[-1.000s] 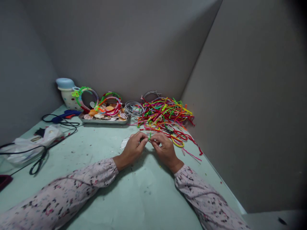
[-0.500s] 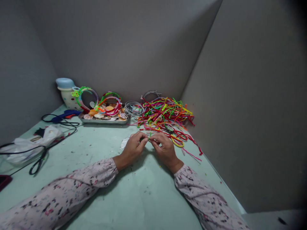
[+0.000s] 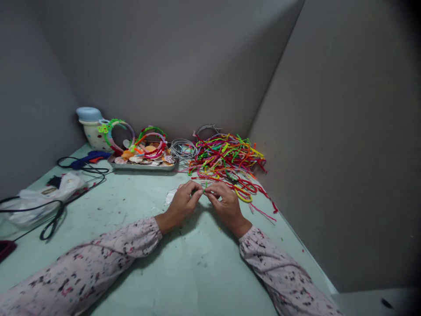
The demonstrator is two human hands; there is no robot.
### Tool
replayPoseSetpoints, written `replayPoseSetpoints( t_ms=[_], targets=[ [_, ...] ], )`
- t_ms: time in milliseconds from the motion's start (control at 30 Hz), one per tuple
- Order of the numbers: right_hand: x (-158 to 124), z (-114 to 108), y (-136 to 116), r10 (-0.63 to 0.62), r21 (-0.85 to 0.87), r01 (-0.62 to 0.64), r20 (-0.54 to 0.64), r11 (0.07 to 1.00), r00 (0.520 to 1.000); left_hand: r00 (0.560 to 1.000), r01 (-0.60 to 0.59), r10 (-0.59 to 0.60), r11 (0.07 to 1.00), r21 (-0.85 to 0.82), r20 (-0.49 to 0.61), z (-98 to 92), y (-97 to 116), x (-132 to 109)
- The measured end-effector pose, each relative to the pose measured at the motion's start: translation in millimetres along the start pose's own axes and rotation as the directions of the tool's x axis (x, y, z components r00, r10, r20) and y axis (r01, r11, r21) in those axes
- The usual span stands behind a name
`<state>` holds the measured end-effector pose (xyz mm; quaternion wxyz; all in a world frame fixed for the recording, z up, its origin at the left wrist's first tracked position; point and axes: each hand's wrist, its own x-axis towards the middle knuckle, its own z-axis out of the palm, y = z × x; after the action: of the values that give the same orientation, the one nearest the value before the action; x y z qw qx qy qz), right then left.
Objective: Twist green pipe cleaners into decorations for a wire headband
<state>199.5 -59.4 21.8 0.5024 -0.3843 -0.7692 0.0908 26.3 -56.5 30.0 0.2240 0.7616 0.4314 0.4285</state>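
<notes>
My left hand (image 3: 182, 204) and my right hand (image 3: 226, 206) meet above the middle of the table, fingertips almost touching. Both pinch a small green pipe cleaner (image 3: 205, 188); a short end of it sticks up between the fingers, and the rest is covered by them. Just behind the right hand lies a tangled heap of pipe cleaners (image 3: 226, 153) in red, pink, green, yellow and orange. A yellow looped pipe cleaner (image 3: 243, 195) rests close to the right knuckles. Beside the left hand a small whitish flat piece (image 3: 169, 197) is partly hidden.
A metal tray (image 3: 144, 167) of seashells stands at the back, with pipe-cleaner-wrapped hoops (image 3: 153, 140) on it. Nearby are coiled wire (image 3: 184, 149), a blue-lidded container (image 3: 90, 129), a blue glue gun (image 3: 88, 160) with black cord, and a plastic bag (image 3: 36, 206). Grey walls close in the back and right.
</notes>
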Motion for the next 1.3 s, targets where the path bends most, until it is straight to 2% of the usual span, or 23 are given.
replayPoseSetpoints(
  t_ms=[267, 800, 1300],
  targets=[
    [0.0, 1.4, 1.5, 0.011, 0.037, -0.011, -0.012, 0.999, 1.000, 1.000, -0.008, 0.008, 1.000, 0.005, -0.004, 1.2, -1.7, 0.4],
    [-0.8, 1.3, 2.0, 0.001, -0.020, -0.001, -0.026, 1.000, 1.000, 1.000, -0.001, 0.001, 1.000, -0.002, -0.008, -0.1, 0.0, 0.4],
    [1.3, -1.0, -0.1, -0.006, -0.094, 0.013, 0.072, 0.996, 0.997, 0.999, -0.027, 0.029, 0.996, 0.087, -0.018, 1.2, -0.7, 0.2]
  ],
)
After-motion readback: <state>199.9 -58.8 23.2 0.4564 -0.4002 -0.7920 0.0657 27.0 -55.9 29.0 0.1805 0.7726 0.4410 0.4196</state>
